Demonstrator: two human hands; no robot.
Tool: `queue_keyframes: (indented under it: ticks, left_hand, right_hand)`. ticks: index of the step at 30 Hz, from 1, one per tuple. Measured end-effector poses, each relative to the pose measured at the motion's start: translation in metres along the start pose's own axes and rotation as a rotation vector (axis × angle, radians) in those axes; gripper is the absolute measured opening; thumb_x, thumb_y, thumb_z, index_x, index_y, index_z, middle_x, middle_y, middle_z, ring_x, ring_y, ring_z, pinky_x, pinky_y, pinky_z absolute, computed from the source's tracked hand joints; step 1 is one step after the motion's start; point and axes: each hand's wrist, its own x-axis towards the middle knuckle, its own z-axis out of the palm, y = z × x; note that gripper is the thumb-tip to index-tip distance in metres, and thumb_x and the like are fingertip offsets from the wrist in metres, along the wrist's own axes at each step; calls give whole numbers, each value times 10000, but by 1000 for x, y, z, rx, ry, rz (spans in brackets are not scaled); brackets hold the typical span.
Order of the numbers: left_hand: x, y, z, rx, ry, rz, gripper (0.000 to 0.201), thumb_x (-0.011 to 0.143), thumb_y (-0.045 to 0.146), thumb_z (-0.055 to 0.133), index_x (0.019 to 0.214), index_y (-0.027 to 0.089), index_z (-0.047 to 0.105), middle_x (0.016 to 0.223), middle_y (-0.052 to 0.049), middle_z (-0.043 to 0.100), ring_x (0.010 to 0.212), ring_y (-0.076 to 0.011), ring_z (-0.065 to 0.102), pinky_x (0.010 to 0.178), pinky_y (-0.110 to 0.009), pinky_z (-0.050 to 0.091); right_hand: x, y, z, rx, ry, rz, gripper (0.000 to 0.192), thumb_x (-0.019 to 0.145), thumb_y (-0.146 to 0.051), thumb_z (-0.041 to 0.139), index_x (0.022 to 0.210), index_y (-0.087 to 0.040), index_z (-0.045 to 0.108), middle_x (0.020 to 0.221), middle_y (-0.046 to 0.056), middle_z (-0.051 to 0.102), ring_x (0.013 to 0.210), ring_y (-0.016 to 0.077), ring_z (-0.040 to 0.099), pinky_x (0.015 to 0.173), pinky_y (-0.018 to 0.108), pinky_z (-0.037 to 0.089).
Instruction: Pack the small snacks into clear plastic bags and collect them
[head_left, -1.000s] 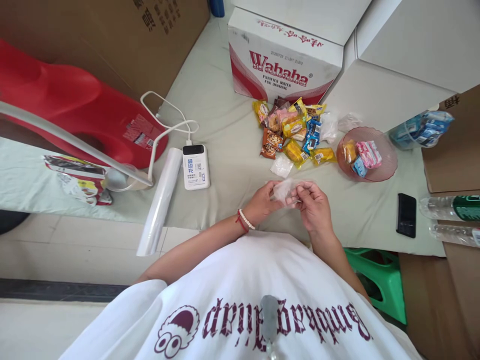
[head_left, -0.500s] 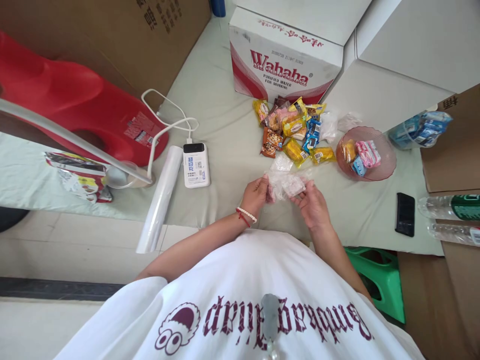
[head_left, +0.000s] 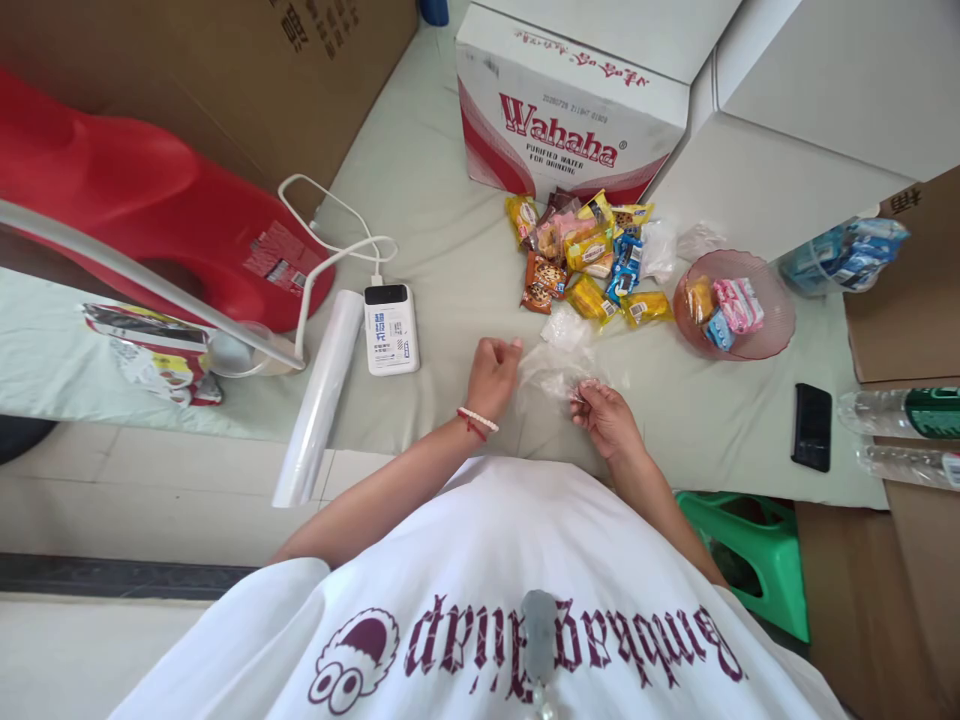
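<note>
At 12 o'clock from your chest, clear plastic bag (head_left: 551,375) now pulled wider, your left hand (head_left: 491,375) gripping one edge, your right hand (head_left: 604,415) pinching the other, both lower than before.

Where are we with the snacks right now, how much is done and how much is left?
Looks early. The pink bowl holds only a few wrapped snacks. In hand: left hand and right hand stretch a clear plastic bag between them above the sheet; I cannot see anything inside it. Left: the pile of snack packets by the Wahaha box lies loose.
</note>
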Motion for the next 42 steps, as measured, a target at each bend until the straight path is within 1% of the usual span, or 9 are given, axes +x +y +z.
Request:
queue_keyframes:
  ticks: [3,6,11,16,20,27,31,34,42]
  left_hand:
    - [-6,1,-4,280,-109,234,458,748,475,818,1034,213,573,1010,-50,645,921,-212,618,839,-347,509]
    - [-9,1,-4,344,-331,207,285,747,400,788,875,208,621,851,-31,648,834,-215,615,810,-349,501]
    - [-4,-2,-9,-332,-493,-126,271,765,415,738,747,196,578,676,9,604,640,-146,585,647,-285,482]
    - [-2,-7,-29,-695,-408,-382,351,646,272,865,795,184,559,788,13,657,663,-123,647,611,-263,537]
    - [-3,-7,-43,-748,-380,-383,441,542,123,884,834,182,558,829,21,671,562,-47,537,459,-151,352]
    - [1,0,-29,-308,-564,-531,525,775,656,750,873,153,641,716,-94,720,364,-36,334,379,-219,119]
    - [4,3,-17,-340,-583,-517,374,665,403,882,762,172,604,655,-1,651,476,-73,517,447,-187,347]
    - [0,5,-15,-516,-545,-420,401,557,168,885,780,189,552,749,35,666,729,-136,685,713,-284,574]
    - [0,-7,-46,-663,-509,-292,369,486,5,739,616,168,435,771,20,615,690,-103,619,606,-213,466]
  right_hand:
    - [-2,4,3,-5,-16,-45,434,594,-515,926,779,-218,669,783,-10,657,724,138,609,604,243,534]
    - [-5,3,4,-4,-84,-107,346,635,-470,901,715,-220,676,914,22,709,902,182,650,787,306,600]
    - [-8,-6,-11,82,-34,-190,253,634,-332,874,634,-205,655,997,27,723,870,166,655,807,332,626]
    - [-7,-9,-40,86,45,-196,238,626,-291,850,622,-196,632,972,22,710,745,129,634,674,282,607]
    - [-6,-8,-52,31,46,-231,253,657,-319,853,643,-195,633,1030,19,697,727,115,624,678,286,588]
    - [-1,-7,-51,-146,-157,-309,271,652,-315,872,775,-223,649,1052,15,696,826,142,634,838,322,538]
    - [0,-4,-52,-213,-204,-355,237,703,-309,829,753,-222,614,919,-4,697,811,143,624,861,316,514]
    - [-1,1,-60,-197,-127,-361,216,716,-277,803,766,-225,599,886,-15,696,757,133,625,797,304,523]
    - [2,13,-85,-203,73,-360,191,696,-304,791,804,-220,658,905,2,709,849,168,692,829,358,588]
